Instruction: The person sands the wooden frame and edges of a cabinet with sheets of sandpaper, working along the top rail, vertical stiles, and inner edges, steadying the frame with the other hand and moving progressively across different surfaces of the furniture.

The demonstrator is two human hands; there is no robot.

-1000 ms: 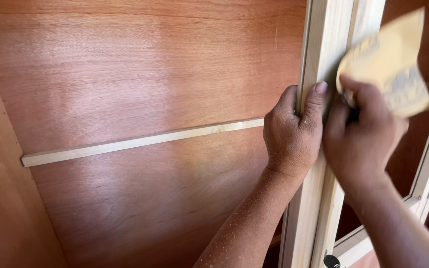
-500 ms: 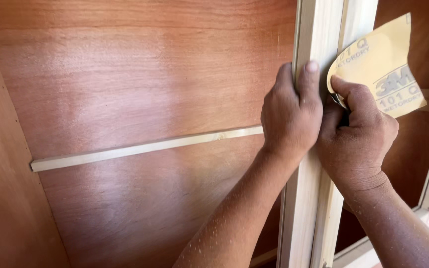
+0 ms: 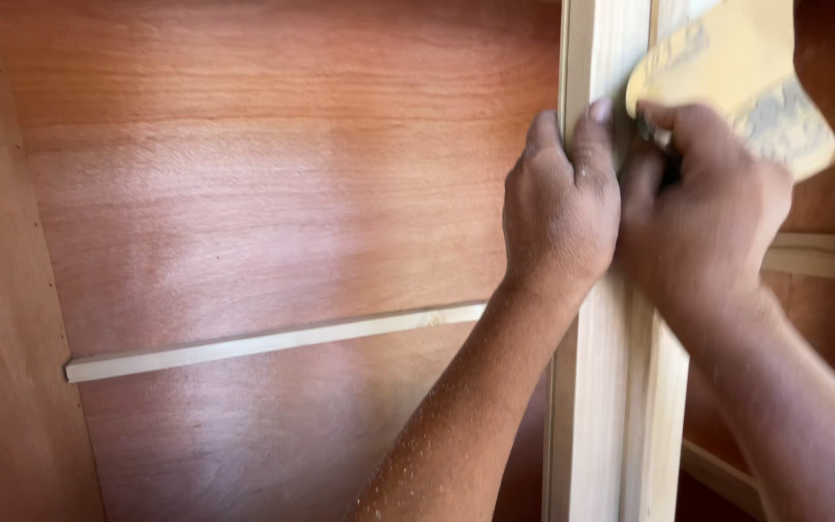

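Sanding pale upright post (image 3: 599, 387) – left hand (image 3: 561, 208) clamped round it, right hand (image 3: 698, 208) pinching folded sandpaper (image 3: 736, 72); next stroke likely needs steady pressure

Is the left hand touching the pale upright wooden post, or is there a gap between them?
Touching. The head view shows the left hand wrapped around the pale wooden post, its fingertips pressed flat on the post's front face with no gap.

left hand (image 3: 561, 208) clenched, right hand (image 3: 703, 208) clenched beside
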